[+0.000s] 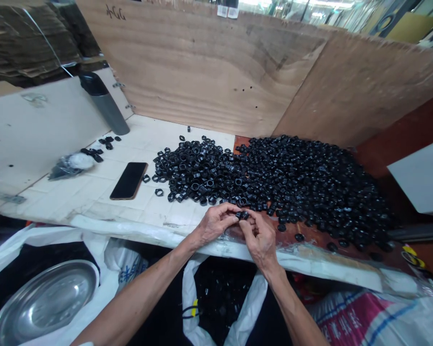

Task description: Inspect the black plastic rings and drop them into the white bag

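Parts (242,215) between both hands (238,226)

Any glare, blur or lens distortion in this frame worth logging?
Head view throughout: washed-out glare along the top right; bright reflections on the round silver metal basin, which looks stretched by wide-angle distortion near the corner; small glossy black pieces smear together towards the heap's right end.

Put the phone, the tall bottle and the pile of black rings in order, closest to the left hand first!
1. Pile of black rings: nearest, just beyond the left hand.
2. Phone: off to the left, past the pile's left edge.
3. Tall bottle: farthest, at the back left, beyond the phone.
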The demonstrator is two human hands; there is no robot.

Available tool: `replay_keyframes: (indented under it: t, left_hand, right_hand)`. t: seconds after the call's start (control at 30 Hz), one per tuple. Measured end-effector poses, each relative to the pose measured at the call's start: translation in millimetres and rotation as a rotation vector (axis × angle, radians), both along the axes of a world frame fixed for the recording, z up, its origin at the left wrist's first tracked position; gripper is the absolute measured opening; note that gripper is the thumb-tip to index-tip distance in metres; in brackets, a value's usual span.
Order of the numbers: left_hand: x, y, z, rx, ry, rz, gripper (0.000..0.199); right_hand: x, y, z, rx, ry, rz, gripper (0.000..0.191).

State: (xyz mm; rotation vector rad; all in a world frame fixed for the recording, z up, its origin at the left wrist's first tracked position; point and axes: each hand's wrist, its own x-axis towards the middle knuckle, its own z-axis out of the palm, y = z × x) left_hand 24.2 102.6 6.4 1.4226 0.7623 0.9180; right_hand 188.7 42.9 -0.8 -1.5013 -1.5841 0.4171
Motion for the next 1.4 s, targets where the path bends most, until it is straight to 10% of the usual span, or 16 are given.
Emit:
replay_keyframes:
  t: [0.67, 1.4]
  left_hand:
    - [1, -1, 1.5, -0.062, -0.024, 0.022, 0.024]
    - [0, 0, -4.1, 0.159, 0.034, 0.036, 0.02]
  right_hand:
    - [-4, 3, -11.2, -0.077, 0.472, -0.147, 0.026]
    - [-4, 7, -3.7, 0.02, 0.272, -0.033, 0.019]
